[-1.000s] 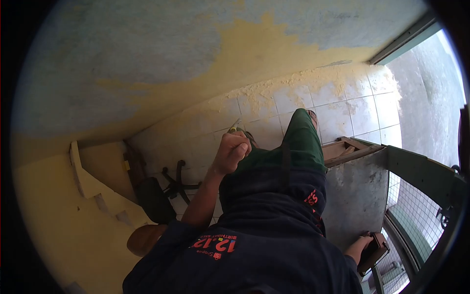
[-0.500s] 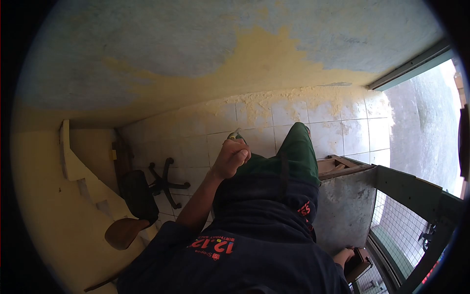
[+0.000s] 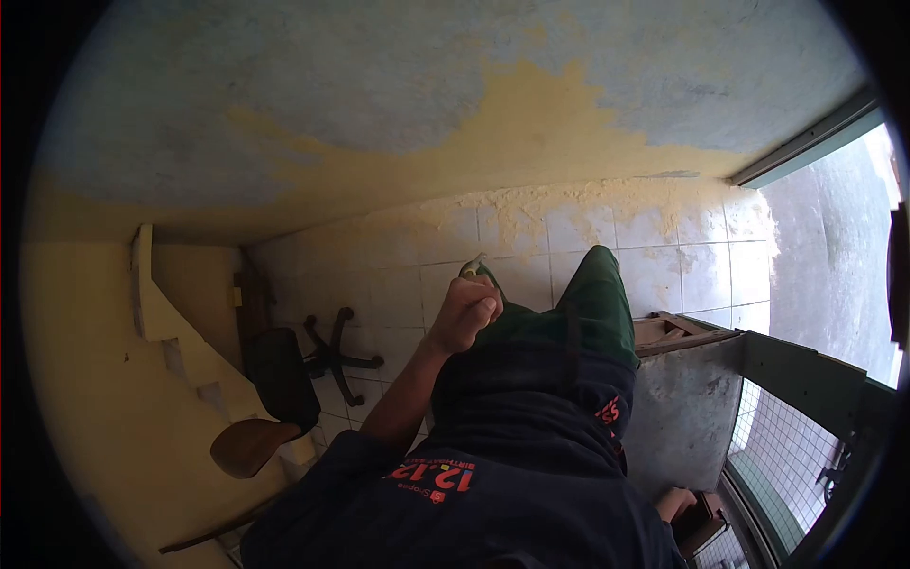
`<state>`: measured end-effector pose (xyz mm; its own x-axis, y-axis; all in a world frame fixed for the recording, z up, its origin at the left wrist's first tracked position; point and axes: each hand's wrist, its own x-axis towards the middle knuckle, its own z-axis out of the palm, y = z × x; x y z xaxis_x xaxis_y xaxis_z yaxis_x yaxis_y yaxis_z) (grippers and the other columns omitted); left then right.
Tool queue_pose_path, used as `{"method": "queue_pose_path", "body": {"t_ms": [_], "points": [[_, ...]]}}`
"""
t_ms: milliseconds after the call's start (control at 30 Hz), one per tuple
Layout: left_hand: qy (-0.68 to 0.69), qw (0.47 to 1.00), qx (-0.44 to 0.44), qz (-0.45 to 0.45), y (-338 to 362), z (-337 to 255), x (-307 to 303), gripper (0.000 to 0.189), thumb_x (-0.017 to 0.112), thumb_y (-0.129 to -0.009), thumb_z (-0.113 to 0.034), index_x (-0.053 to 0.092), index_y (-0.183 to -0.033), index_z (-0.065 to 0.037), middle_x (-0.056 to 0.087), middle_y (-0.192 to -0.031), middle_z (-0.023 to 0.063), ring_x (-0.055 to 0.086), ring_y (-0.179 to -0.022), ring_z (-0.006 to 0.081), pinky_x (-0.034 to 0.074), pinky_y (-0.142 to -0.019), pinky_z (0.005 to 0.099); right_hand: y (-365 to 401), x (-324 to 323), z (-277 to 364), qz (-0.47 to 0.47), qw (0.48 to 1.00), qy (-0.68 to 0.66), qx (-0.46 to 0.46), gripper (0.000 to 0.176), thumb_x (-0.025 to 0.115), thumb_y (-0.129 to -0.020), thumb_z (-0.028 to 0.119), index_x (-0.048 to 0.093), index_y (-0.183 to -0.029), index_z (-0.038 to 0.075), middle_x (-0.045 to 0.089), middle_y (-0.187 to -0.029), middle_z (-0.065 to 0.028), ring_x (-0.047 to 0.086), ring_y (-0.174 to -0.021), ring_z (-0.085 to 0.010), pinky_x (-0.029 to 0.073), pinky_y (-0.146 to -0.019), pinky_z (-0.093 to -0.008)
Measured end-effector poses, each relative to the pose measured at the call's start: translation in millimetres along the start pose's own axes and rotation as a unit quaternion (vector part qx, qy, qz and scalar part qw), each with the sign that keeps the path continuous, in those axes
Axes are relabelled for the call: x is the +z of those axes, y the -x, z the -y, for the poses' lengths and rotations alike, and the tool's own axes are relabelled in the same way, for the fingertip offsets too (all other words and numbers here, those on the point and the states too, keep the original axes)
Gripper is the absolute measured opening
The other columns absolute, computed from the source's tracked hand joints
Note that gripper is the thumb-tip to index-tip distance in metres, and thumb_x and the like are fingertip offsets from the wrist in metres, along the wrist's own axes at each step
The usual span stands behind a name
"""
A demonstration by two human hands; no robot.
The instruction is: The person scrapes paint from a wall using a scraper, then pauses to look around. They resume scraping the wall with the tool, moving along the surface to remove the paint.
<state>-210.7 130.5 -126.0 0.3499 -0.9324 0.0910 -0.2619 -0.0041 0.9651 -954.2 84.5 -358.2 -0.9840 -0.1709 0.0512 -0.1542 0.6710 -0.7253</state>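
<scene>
My left hand (image 3: 466, 315) is closed in front of my legs, thumb on top. A slim tool with a yellowish part and a pale tip (image 3: 474, 265) sticks out beyond the fist; its kind is too small to make out. Past it stands a wall (image 3: 531, 114) with yellow paint, large parts of it worn or stripped to grey. My right hand (image 3: 675, 503) is low at my side, against a dark brown box-like thing (image 3: 703, 523). Its fingers are mostly hidden, so its grip does not show.
Yellow flakes (image 3: 531, 204) lie on the white tile floor (image 3: 588, 228) along the wall. An office chair (image 3: 275, 379) with a star base stands left, by a stepped yellow ledge (image 3: 190, 356). A grey tabletop (image 3: 682, 408) and meshed gate (image 3: 782, 436) are right, near a bright doorway.
The whole view has shifted slightly to the right and, in places, down. My left hand keeps its closed hold on the slim tool. The right hand stays beside the brown thing.
</scene>
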Motion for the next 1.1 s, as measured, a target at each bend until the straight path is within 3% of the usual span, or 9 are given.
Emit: {"method": "queue_pose_path", "body": {"t_ms": [67,133,300,400,500,633,833,1067,1100], "points": [[-0.02,0.998,0.061,-0.018,3.4,-7.9,-2.1,0.038,0.048,-0.091,-0.027,0.052,-0.062,-0.004,0.049,-0.055,0.0056,0.05,-0.057,0.0218,0.041,-0.058,0.0357,24.3,2.7,-13.0,0.014,1.0,0.016,-0.017,0.046,0.061,-0.097,0.044,0.072,-0.099,0.0,0.075,-0.094,-0.0143,0.071,-0.083,-0.027,0.057,-0.073,-0.0369],[-0.029,0.991,0.124,-0.039,6.0,-14.2,-0.6,0.041,0.048,-0.093,-0.031,0.051,-0.062,-0.005,0.049,-0.054,0.0046,0.048,-0.052,0.021,0.041,-0.057,0.0355,121.5,-0.6,61.5,0.149,0.919,0.075,-0.358,0.037,0.063,-0.101,0.032,0.069,-0.09,-0.002,0.066,-0.076,-0.0062,0.056,-0.061,-0.016,0.045,-0.056,-0.0301],[-0.022,0.956,0.271,-0.111,-18.8,-24.3,0.6,0.051,0.041,-0.1,-0.042,0.049,-0.065,-0.005,0.046,-0.051,0.0032,0.04,-0.041,0.0191,0.041,-0.061,0.0384,368.5,20.0,246.4,0.667,0.678,-0.124,-0.285,0.017,0.064,-0.099,0.016,0.059,-0.092,0.001,0.051,-0.075,0.0042,0.047,-0.067,-0.0059,0.038,-0.053,-0.0235],[0.023,0.933,0.291,-0.21,-39.8,-24.0,4.0,0.045,0.046,-0.096,-0.043,0.053,-0.077,-0.003,0.046,-0.053,0.004,0.044,-0.046,0.0188,0.044,-0.07,0.0397,491.0,15.8,335.3,0.773,0.475,-0.045,-0.418,0.047,0.081,-0.084,0.016,0.059,-0.124,0.005,0.066,-0.09,-0.0095,0.065,-0.086,-0.0195,0.055,-0.078,-0.0339],[0.109,0.913,0.261,-0.293,-62.3,-19.2,1.2,0.039,0.047,-0.095,-0.043,0.05,-0.105,-0.005,0.05,-0.072,0.0073,0.052,-0.067,0.0209,0.04,-0.085,0.0395,585.2,16.8,342.1,0.723,0.372,-0.191,-0.549,0.081,0.083,-0.077,0.02,0.044,-0.147,0.011,0.051,-0.135,-0.019,0.05,-0.128,-0.0384,0.043,-0.109,-0.0471],[0.203,0.902,0.173,-0.339,-78.5,-9.8,-5.2,0.038,0.054,-0.093,-0.029,0.043,-0.123,-0.009,0.05,-0.109,0.0105,0.049,-0.101,0.0223,0.039,-0.096,0.0421,664.2,-6.1,317.1,0.746,0.356,-0.206,-0.523,0.07,0.079,-0.08,0.019,0.047,-0.142,0.011,0.05,-0.136,-0.0182,0.043,-0.135,-0.0392,0.035,-0.114,-0.0502],[0.121,0.935,0.038,-0.332,-107.9,-14.6,-13.4,0.035,0.052,-0.1,-0.024,0.039,-0.128,-0.01,0.049,-0.109,0.0095,0.049,-0.101,0.0221,0.039,-0.1,0.0434,725.4,61.0,299.2,0.846,0.315,-0.18,-0.391,0.025,0.074,-0.085,0.022,0.058,-0.098,0.008,0.062,-0.089,-0.0121,0.06,-0.091,-0.032,0.047,-0.082,-0.0439],[-0.013,0.957,0.066,-0.281,-184.4,-49.5,-69.4,0.044,0.059,-0.099,-0.04,0.041,-0.126,-0.01,0.048,-0.101,0.0076,0.052,-0.095,0.0212,0.046,-0.091,0.0406,782.4,116.3,360.0,0.773,0.385,-0.291,-0.413,0.034,0.063,-0.096,0.028,0.059,-0.067,0.011,0.057,-0.056,-0.0073,0.058,-0.056,-0.0314,0.046,-0.068,-0.0441],[0.015,0.984,0.118,-0.131,-198.6,-51.7,-86.8,0.044,0.063,-0.097,-0.041,0.045,-0.122,-0.01,0.047,-0.099,0.0071,0.053,-0.088,0.021,0.048,-0.085,0.039,790.8,119.1,374.2,0.753,0.404,-0.327,-0.404,0.037,0.063,-0.096,0.028,0.058,-0.064,0.011,0.056,-0.054,-0.0072,0.058,-0.054,-0.0311,0.046,-0.066,-0.0438]]}}
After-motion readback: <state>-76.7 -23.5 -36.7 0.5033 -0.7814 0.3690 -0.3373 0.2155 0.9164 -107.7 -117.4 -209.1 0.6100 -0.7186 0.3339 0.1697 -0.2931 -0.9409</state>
